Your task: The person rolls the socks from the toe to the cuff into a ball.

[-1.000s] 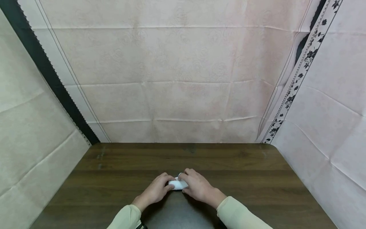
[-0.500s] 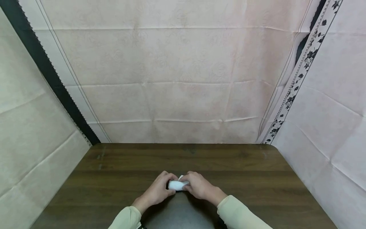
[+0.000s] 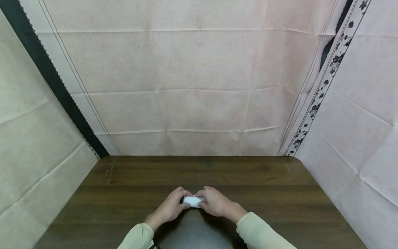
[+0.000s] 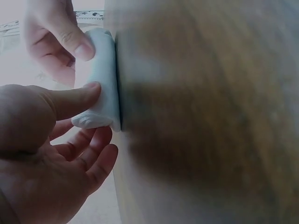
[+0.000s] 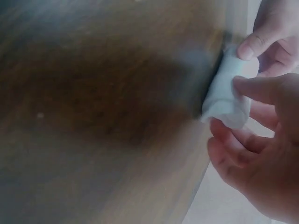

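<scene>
A small white roll of soft, cloth-like material (image 3: 193,201) lies crosswise on the brown wooden table, close to the middle. My left hand (image 3: 169,206) grips its left end, thumb on the near side and fingers reaching over the far side. At the other end my right hand (image 3: 217,204) holds it the same way. In the left wrist view the roll (image 4: 103,74) shows a faintly textured surface and folded layers at its end. The right wrist view shows the roll (image 5: 229,93) with a loose, uneven edge at the right hand's end. Fingers partly hide its far side.
The wooden table (image 3: 130,197) has rounded far corners. Pale cloth (image 3: 199,110) hangs behind it, with more cloth along the left (image 3: 37,166) and right (image 3: 357,148) sides. A dark shadow lies on the table between the forearms.
The right hand's fingers have drawn slightly toward the person and over the roll. A white flap that stood up between the hands half a second ago now shows less.
</scene>
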The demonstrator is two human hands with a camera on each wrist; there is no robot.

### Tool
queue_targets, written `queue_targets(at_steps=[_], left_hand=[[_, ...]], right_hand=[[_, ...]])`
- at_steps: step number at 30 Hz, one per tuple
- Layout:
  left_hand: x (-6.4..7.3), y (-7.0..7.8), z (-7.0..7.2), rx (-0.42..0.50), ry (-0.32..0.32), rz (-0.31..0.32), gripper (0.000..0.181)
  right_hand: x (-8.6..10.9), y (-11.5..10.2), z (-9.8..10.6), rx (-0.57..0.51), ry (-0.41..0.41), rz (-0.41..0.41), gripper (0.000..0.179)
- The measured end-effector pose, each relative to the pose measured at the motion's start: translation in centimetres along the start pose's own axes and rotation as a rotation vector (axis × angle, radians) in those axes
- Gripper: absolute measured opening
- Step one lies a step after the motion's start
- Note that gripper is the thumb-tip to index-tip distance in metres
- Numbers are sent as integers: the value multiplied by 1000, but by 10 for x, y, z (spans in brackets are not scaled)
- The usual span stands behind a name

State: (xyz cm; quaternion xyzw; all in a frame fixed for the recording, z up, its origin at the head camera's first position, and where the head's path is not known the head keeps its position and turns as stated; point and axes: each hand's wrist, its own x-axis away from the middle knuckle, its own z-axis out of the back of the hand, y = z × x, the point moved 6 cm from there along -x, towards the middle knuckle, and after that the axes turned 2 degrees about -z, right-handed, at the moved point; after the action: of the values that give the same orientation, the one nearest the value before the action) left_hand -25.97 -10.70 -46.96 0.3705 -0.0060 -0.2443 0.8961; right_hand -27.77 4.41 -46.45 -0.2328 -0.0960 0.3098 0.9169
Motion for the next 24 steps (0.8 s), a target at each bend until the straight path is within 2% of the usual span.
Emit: queue_targets(at_steps=[6, 14, 18, 24], left_hand=[[-1, -4, -1, -4, -44, 33, 19], [-1, -7, -2, 18, -105, 76, 23], [-1, -6, -1, 16, -101, 69, 23], [-1, -5, -1, 11, -76, 78, 23]], right_hand=[[2, -5, 1, 107, 103, 52, 35], [2, -14, -3, 275, 131, 125, 43], [0, -14, -4, 289, 161, 150, 38], [-3, -12, -6, 242, 164, 165, 33]])
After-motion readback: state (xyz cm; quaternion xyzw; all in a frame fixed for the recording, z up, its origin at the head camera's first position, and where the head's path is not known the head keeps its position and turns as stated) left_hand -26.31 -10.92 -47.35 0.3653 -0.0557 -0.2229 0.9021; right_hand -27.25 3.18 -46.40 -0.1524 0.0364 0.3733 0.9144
